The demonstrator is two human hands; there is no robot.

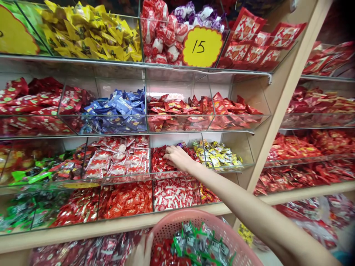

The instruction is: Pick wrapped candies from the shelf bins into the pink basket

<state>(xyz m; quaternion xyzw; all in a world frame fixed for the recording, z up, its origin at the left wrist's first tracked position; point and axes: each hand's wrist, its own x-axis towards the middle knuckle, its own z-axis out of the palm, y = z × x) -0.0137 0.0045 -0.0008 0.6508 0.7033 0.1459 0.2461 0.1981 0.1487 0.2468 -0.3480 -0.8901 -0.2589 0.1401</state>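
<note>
At left, red-and-white packets (116, 160) fill one compartment, its clear divider (150, 153) probably there to keep kinds apart. The left hand (140, 253) is at the left side of a pink basket (246, 247), likely steadying it; its grip is partly cut off, so I cannot tell whether it is clamped. Red sweets (166, 255) lie inside, next to green-tipped ones (199, 240). Higher up, the right hand (177, 157) is among dark red sweets (159, 159), bent downward, presumably to get at them; whether its grip holds any is hidden. Yellow-and-white sweets (220, 155) lie just beside, further right.
</note>
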